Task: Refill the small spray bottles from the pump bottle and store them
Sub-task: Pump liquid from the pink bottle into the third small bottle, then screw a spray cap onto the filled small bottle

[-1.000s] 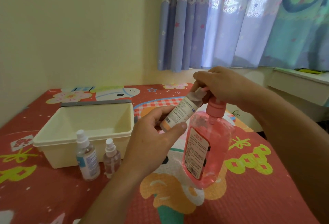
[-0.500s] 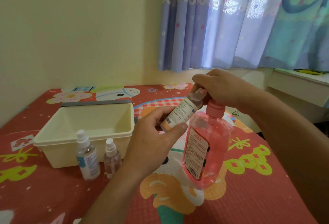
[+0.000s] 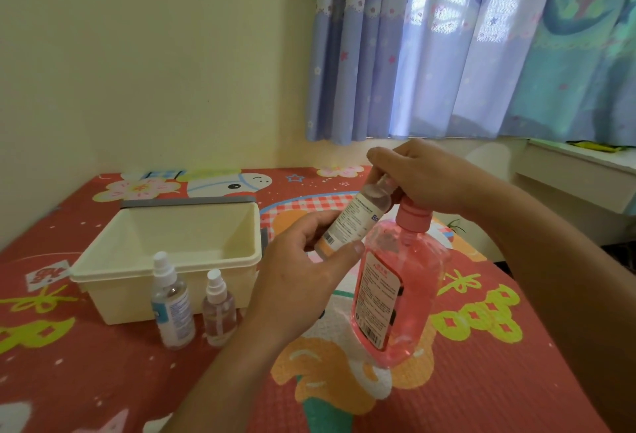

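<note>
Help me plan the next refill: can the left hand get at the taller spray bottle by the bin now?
Probably not yet: the left hand grips a small bottle at the pump bottle. The way to the taller spray bottle looks free once it lets go.

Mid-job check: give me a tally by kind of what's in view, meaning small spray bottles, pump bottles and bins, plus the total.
Small spray bottles: 3 (held spray bottle in the left hand; taller spray bottle and shorter spray bottle standing before the cream bin)
Pump bottles: 1 (pink pump bottle, right hand over its pump)
Bins: 1
Total: 5
</note>
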`<move>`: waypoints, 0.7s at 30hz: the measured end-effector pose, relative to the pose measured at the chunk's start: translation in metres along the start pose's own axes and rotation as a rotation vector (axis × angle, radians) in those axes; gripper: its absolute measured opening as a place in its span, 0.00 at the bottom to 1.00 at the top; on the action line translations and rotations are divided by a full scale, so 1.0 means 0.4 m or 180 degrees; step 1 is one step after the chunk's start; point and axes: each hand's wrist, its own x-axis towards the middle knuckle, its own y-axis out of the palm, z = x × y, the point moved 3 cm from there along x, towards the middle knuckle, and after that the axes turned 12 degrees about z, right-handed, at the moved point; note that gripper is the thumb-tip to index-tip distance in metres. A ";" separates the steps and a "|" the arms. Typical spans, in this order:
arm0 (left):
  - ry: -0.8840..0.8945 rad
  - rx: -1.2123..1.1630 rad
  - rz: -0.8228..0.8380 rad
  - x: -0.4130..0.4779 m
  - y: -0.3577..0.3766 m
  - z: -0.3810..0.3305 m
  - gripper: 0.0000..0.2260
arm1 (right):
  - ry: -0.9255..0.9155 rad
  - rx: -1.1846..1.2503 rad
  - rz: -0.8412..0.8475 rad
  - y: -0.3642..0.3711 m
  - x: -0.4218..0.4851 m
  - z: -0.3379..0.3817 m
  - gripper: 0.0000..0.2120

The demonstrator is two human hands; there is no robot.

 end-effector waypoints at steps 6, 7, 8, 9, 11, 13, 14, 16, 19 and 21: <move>-0.0036 0.0056 0.0034 -0.009 0.012 -0.009 0.11 | -0.0271 -0.0419 0.0023 -0.001 -0.014 0.017 0.26; -0.0049 0.0072 0.0029 -0.010 0.011 -0.009 0.11 | -0.0310 -0.0511 0.0001 -0.002 -0.017 0.018 0.28; -0.0063 0.0084 0.0024 -0.013 0.009 -0.009 0.11 | -0.0361 -0.0608 -0.0032 -0.003 -0.021 0.020 0.28; -0.0076 0.0086 0.0020 -0.015 0.008 -0.008 0.11 | -0.0431 -0.0700 -0.0057 -0.004 -0.023 0.023 0.29; -0.0124 0.0070 -0.0001 -0.022 0.005 -0.006 0.11 | -0.0603 -0.0897 -0.0048 -0.002 -0.032 0.033 0.30; -0.0188 0.0048 -0.0039 -0.031 -0.002 0.001 0.12 | -0.0768 -0.1116 -0.0018 0.003 -0.040 0.046 0.26; -0.0219 0.0051 -0.0046 -0.035 -0.005 0.004 0.12 | -0.0834 -0.1195 -0.0003 0.006 -0.044 0.052 0.23; -0.0272 0.0067 -0.0074 -0.041 -0.011 0.009 0.13 | -0.0935 -0.1278 0.0068 0.013 -0.051 0.066 0.20; -0.0332 0.0096 -0.0124 -0.054 -0.022 0.019 0.13 | -0.1049 -0.1354 0.0142 0.030 -0.057 0.085 0.17; -0.0371 0.0056 -0.0118 -0.063 -0.029 0.028 0.13 | -0.1126 -0.1353 0.0148 0.042 -0.062 0.098 0.16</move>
